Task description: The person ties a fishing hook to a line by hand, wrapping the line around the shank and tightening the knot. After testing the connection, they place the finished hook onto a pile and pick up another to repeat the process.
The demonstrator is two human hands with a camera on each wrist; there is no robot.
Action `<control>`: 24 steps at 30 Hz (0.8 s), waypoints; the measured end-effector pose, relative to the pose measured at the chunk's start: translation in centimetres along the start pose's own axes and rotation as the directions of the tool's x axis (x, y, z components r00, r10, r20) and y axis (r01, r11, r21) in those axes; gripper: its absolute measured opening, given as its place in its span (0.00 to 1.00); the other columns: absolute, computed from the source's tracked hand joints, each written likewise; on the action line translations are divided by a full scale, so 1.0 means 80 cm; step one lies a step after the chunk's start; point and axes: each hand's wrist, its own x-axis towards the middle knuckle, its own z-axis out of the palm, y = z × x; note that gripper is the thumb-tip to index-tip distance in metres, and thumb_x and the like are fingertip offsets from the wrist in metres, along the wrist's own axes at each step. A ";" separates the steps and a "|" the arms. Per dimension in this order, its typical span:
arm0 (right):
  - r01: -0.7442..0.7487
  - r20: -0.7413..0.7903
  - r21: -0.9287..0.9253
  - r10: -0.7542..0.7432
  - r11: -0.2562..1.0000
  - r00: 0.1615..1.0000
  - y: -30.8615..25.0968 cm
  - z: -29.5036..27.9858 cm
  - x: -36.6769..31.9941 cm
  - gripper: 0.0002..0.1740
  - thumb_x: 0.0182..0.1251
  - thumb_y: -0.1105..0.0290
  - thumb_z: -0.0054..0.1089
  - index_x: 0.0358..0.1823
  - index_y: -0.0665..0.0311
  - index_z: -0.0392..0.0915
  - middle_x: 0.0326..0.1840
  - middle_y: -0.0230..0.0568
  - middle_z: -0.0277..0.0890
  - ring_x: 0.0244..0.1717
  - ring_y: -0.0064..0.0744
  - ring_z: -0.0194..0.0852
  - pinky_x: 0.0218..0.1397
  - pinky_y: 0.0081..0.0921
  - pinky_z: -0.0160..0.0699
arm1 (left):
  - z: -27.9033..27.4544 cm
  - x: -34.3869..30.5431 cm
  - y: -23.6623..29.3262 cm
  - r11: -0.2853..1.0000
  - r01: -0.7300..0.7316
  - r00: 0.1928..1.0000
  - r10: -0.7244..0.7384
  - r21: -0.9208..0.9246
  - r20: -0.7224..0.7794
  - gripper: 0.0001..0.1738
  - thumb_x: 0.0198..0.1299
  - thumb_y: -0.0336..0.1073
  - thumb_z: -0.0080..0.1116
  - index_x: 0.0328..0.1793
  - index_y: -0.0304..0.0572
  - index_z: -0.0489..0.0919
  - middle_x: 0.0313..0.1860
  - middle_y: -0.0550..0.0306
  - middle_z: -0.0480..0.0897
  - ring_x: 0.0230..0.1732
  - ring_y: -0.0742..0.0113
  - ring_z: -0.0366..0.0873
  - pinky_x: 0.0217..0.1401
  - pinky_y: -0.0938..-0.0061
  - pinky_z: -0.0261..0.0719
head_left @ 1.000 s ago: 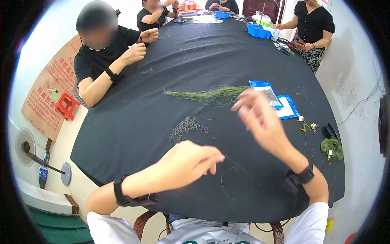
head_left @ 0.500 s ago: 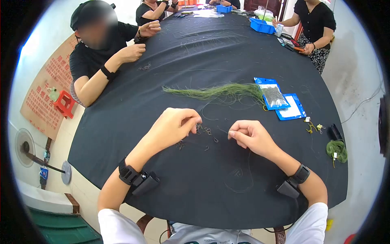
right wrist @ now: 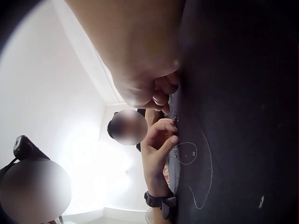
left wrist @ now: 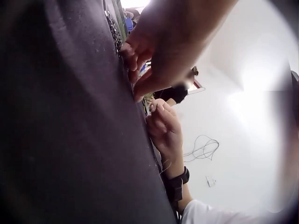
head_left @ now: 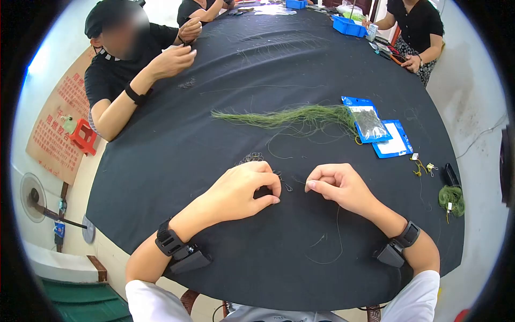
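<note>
My right hand pinches a thin fishing line between thumb and index finger. A short end sticks out left of the fingertips, and the rest curves down over the black cloth. Left of it, my left hand reaches low to the cloth beside a pile of small wire snap clips. Its fingers bend loosely, and the right wrist view shows a gap between thumb and fingers. Part of the pile is hidden behind this hand; a loose clip lies just past its fingertips.
Beyond my hands lies a bundle of green line, its right end beside blue-edged packets. At right are small yellow tagged pieces and a green coil. A person in black sits at the left edge.
My right hand came down from near the packets to the middle, and now pinches line. My left hand moved forward to the clip pile, then slightly back and right, fingers low at the cloth.
</note>
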 end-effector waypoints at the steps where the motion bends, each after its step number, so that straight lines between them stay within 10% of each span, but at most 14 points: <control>1: -0.003 0.002 0.005 0.003 1.000 1.000 0.000 0.000 0.000 0.08 0.65 0.69 0.56 0.32 0.68 0.78 0.14 0.18 0.61 0.17 0.07 0.50 0.19 0.15 0.45 | 0.002 -0.001 -0.002 1.000 -0.020 1.000 0.020 0.010 -0.009 0.07 0.50 0.31 0.64 0.34 0.40 0.78 0.35 0.56 0.77 0.39 0.61 0.76 0.40 0.70 0.74; 10: 0.005 -0.088 0.131 0.006 0.991 0.996 -0.007 0.013 -0.010 0.07 0.65 0.71 0.57 0.34 0.68 0.78 0.17 0.18 0.65 0.17 0.06 0.53 0.20 0.13 0.47 | 0.016 -0.005 0.019 0.945 0.052 0.984 -0.104 -0.324 -0.146 0.04 0.56 0.28 0.59 0.35 0.40 0.75 0.33 0.63 0.73 0.32 0.77 0.70 0.32 0.82 0.69; 15: 0.016 -0.032 0.209 -0.010 0.978 0.999 -0.016 0.034 -0.023 0.07 0.65 0.74 0.56 0.41 0.67 0.79 0.19 0.22 0.69 0.18 0.07 0.57 0.19 0.12 0.50 | 0.039 -0.008 0.039 0.531 0.036 0.947 -0.290 -0.847 -0.142 0.03 0.62 0.29 0.55 0.39 0.38 0.75 0.34 0.66 0.73 0.37 0.81 0.70 0.37 0.84 0.69; 24: -0.056 0.030 0.515 0.047 0.855 0.998 -0.013 0.036 -0.025 0.09 0.66 0.71 0.56 0.41 0.70 0.78 0.17 0.22 0.68 0.16 0.08 0.54 0.17 0.12 0.48 | 0.047 -0.010 0.036 0.487 0.000 0.940 -0.298 -0.874 -0.167 0.03 0.64 0.28 0.53 0.42 0.38 0.74 0.38 0.63 0.74 0.42 0.78 0.73 0.42 0.81 0.73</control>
